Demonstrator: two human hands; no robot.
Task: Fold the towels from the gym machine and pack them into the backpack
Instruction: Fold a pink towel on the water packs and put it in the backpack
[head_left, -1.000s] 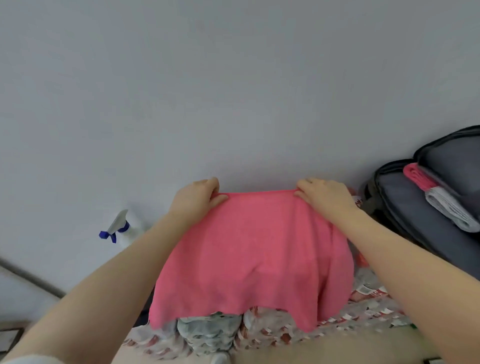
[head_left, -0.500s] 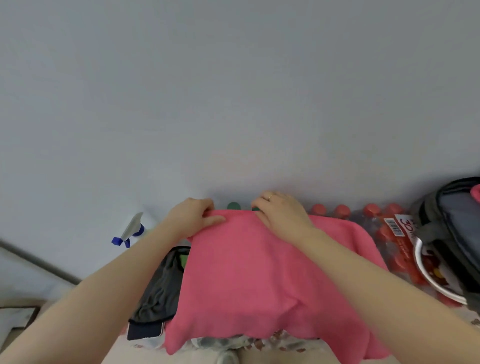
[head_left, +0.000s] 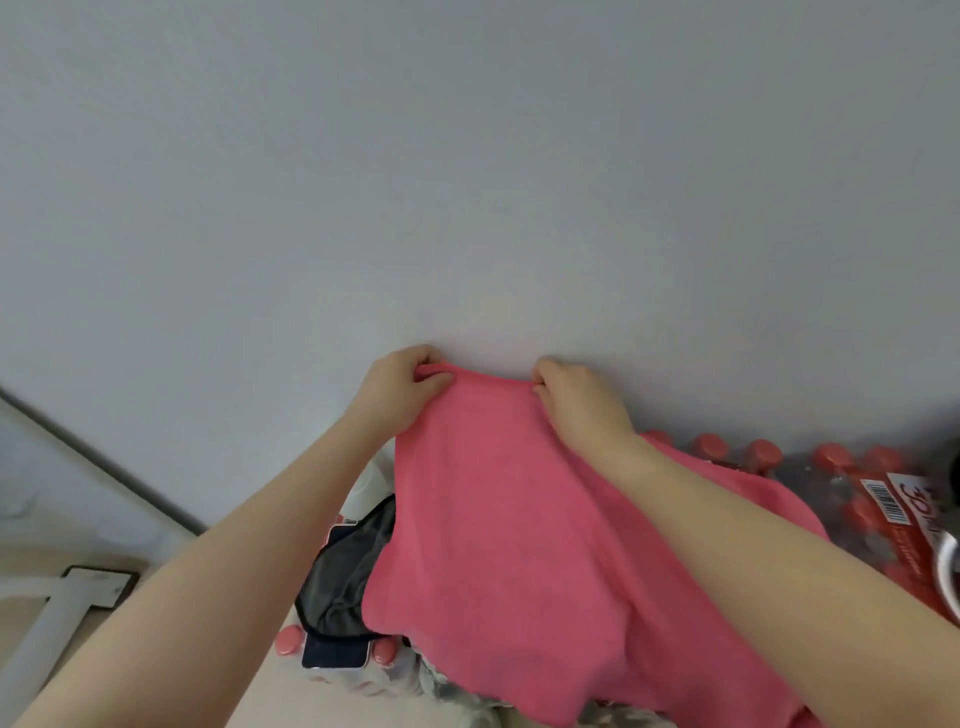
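A plain indoor storage corner: a bare grey wall (head_left: 467, 182) and shrink-wrapped red-capped bottles (head_left: 852, 488) beside it.

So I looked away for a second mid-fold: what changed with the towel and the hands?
The right hand slid left along the pink towel's top edge toward the left hand, narrowing the held span, then both lifted the edge. The view swung left, so the backpack dropped out of sight and red-capped bottles appeared. Both hands kept pinching the top edge throughout.

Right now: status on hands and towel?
Left hand and right hand both pinch pink towel top edge. Towel hangs, unfolded. Dark garment beneath.
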